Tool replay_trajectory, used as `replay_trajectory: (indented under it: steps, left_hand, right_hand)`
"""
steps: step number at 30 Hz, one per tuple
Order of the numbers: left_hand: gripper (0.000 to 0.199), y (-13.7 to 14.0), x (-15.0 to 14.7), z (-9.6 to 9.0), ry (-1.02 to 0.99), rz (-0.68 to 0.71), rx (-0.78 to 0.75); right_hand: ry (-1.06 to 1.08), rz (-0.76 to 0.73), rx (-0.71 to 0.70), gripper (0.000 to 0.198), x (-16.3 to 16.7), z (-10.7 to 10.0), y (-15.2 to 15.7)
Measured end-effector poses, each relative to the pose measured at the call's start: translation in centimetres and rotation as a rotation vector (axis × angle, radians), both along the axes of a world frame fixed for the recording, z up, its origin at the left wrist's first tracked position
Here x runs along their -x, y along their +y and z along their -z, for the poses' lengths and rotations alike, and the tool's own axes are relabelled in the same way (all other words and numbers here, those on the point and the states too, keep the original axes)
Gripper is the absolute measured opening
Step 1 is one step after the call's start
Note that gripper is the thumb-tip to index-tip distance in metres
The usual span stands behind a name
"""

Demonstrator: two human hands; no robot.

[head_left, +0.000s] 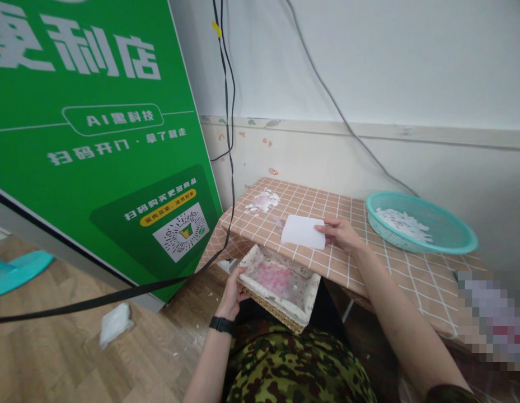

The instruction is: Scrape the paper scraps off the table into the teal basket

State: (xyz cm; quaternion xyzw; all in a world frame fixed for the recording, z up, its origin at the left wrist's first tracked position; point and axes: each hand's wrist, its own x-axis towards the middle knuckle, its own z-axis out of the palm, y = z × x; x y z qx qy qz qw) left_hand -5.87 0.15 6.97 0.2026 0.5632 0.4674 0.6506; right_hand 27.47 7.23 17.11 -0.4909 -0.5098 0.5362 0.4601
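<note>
Pinching a white card [299, 230] by its right-hand edge, the right hand [341, 234] holds it over the near part of the surface [327, 200]; whether the card touches the cloth cannot be told. The left hand [233, 294], lower and nearer the body, grips one end of a cloth-lined woven basket [268, 306], thumb at the rim, just below the surface's front edge. Pinkish bits [274, 279] lie inside it. The card looks light, thin and fairly stiff, likely to bend if squeezed hard, so a fingertip hold on its margin suits it. The basket seems light too, with a soft lining over firmer sides; an end wall offers the surest grip, kept level. Beyond the card, white flakes [263, 200] lie loose and would probably scatter if brushed. To the right hand's right, gridded cloth stretches to a turquoise basin [453, 246], leaving sideways room. On the left hand's side, a dark strap [232, 196] hangs near the surface's corner, a likely snag.
</note>
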Motion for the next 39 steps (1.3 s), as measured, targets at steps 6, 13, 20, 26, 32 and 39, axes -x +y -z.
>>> replay_trajectory:
  steps: [6, 13, 20, 26, 32, 39]
  left_hand:
    - [0.037, 0.1, 0.3, 0.4, -0.052, 0.037, -0.019]
    - [0.040, 0.5, 1.2, 1.3, -0.065, 0.017, 0.017]
    - [0.036, 0.8, 1.7, 1.4, -0.081, 0.008, 0.007]
    - [0.034, 0.7, 1.7, 1.0, -0.081, 0.002, -0.010]
    - [0.033, 0.6, 1.7, 0.8, -0.087, 0.000, -0.025]
    - [0.036, 0.6, 1.6, 1.2, -0.094, 0.013, -0.033]
  right_hand:
    - [0.044, 0.054, -0.035, 0.037, 0.5, 0.2, 0.1]
    - [0.003, 0.255, -0.089, 0.042, 0.3, 0.5, 0.9]
    - [-0.023, 0.328, -0.128, 0.042, 0.7, 0.6, 1.1]
    - [-0.035, 0.237, -0.089, 0.041, 1.2, 0.7, 1.3]
    - [0.013, 0.114, -0.059, 0.039, 2.0, 0.4, 0.6]
    - [0.040, 0.183, -0.038, 0.034, 0.5, 0.1, 0.9]
